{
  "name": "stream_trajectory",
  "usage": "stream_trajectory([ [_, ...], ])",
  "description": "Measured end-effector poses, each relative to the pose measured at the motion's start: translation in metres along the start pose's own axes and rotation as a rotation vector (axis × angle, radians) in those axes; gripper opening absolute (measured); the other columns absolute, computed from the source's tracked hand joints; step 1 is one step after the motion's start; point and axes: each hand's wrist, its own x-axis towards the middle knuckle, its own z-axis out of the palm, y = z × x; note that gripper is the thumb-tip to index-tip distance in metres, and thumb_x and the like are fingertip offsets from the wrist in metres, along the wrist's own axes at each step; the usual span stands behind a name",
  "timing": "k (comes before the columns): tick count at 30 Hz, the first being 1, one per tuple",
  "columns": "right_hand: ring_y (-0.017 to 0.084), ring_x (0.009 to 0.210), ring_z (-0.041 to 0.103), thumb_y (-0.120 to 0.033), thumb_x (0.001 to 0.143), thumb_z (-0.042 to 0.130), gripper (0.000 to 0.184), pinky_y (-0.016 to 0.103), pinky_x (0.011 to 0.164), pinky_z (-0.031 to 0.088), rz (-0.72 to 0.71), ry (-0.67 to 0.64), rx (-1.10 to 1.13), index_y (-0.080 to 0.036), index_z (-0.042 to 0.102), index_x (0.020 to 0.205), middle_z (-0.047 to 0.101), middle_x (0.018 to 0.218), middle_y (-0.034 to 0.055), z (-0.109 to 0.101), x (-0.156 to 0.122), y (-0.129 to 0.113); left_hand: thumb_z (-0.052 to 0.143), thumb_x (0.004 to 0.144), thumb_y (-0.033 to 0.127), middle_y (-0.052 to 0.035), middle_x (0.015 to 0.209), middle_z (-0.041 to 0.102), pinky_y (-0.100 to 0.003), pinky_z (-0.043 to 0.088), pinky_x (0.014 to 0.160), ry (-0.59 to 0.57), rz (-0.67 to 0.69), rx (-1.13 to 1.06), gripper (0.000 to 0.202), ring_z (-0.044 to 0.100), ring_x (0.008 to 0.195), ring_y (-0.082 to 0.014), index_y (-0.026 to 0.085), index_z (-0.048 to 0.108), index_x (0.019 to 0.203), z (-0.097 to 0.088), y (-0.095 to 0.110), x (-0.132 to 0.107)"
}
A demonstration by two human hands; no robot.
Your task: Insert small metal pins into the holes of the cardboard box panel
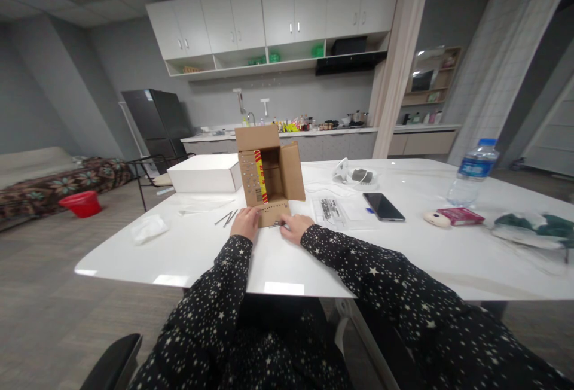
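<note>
Standing open on white table (287,267): cardboard box (274,176). Left hand (246,223) at near flap's (269,215) left edge, right hand (295,228) by its right; fingers curled, cannot tell if pinching. Thin rods (230,217) left.

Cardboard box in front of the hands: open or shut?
Open: the cardboard box has its flaps spread outward, and its inside is visible.

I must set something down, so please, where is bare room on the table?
Bare table shows between the crumpled white sheet and the left sleeve, and between the phone and the bottle. It is crowded around the cardboard box: left hand, right hand and thin rods.
</note>
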Motion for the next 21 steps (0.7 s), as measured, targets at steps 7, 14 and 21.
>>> stream_trajectory([
  [7, 0.019, 0.08, 0.06, -0.043, 0.086, 0.037, 0.031, 0.028, 0.066, 0.037, 0.012, -0.021, 0.001, -0.028, 0.054, 0.107, 0.066, 0.092, 0.0036, -0.0026, -0.0016, -0.0015, 0.04, 0.086, 0.021, -0.0084, 0.093, 0.065, -0.036, 0.048, 0.08, -0.024, -0.002, 0.012, 0.027, 0.056, 0.088, -0.0222, 0.016, 0.062, 0.101, -0.0011, 0.0005, 0.0],
  [14, 0.019, 0.08, 0.06, -0.042, 0.086, 0.037, 0.03, 0.028, 0.066, 0.037, 0.016, -0.025, 0.006, -0.028, 0.055, 0.105, 0.066, 0.092, 0.0034, -0.0043, -0.0024, -0.0025, 0.04, 0.087, 0.022, -0.0095, 0.09, 0.066, -0.037, 0.048, 0.078, -0.005, -0.043, 0.039, 0.027, 0.057, 0.086, -0.0227, 0.017, 0.064, 0.098, -0.003, 0.0008, 0.0004],
  [21, 0.019, 0.08, 0.06, -0.042, 0.086, 0.037, 0.03, 0.028, 0.065, 0.036, 0.019, -0.029, 0.005, -0.028, 0.054, 0.106, 0.066, 0.093, 0.0033, -0.006, -0.0033, -0.0029, 0.041, 0.087, 0.022, -0.0087, 0.088, 0.066, -0.036, 0.048, 0.078, -0.004, -0.026, 0.015, 0.026, 0.058, 0.086, -0.0221, 0.017, 0.063, 0.099, -0.0047, 0.0039, 0.0006],
])
